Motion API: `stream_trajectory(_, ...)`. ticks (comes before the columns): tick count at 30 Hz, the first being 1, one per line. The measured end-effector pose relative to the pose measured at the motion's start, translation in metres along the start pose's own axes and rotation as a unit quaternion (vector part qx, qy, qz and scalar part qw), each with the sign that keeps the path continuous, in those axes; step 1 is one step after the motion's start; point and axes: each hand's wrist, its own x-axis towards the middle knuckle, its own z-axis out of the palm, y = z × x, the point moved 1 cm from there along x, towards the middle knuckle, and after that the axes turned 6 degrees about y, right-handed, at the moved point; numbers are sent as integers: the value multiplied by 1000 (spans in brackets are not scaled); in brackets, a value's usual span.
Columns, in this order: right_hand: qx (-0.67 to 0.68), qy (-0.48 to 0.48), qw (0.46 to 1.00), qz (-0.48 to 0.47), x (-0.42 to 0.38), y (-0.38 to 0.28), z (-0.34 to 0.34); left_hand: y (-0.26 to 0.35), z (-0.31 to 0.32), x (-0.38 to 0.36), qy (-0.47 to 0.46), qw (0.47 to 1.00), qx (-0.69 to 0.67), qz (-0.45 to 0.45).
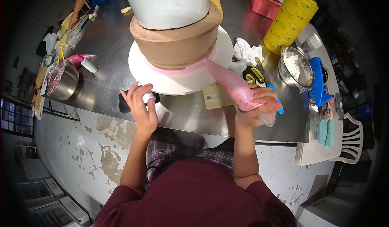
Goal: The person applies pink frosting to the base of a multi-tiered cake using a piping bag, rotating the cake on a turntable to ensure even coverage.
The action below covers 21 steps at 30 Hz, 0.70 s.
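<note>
My right hand (257,107) is wrapped round the back of a pink piping bag (231,87), whose narrow end meets the cake's base. A band of pink icing (178,71) runs along that base. The cake has a brown lower tier (174,44) and a white upper tier (168,4), and rests on a round white board (162,87). My left hand (142,107), fingers spread and holding nothing, is near the board's front edge. Partly behind it lies a dark flat object (125,104). A cream scraper with a toothed edge (216,97) lies close to the bag.
Scissors (254,75), crumpled paper (247,51), a metal bowl (296,69) and a yellow patterned roll (289,20) stand or lie to the right. At left are a steel pot (64,81) and a small bottle (88,65). Another person's arm (80,2) reaches in at upper left.
</note>
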Motion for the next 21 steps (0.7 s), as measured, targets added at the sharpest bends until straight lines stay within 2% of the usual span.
stream_trajectory(3, 9, 6, 1000, 4, 0, 1, 0, -11, -4, 3, -7, 999, 29, -18)
stream_trajectory(7, 17, 5, 1000, 7, 1, 1, -1, -20, -5, 5, 35, 998, 9, -47)
stream_trajectory(13, 27, 0, 1000, 7, 1, 2, 0, -7, -5, -1, 65, 998, -15, 3)
stream_trajectory(21, 26, -4, 1000, 8, 0, 4, 2, 15, 5, -7, 16, 998, -29, 58)
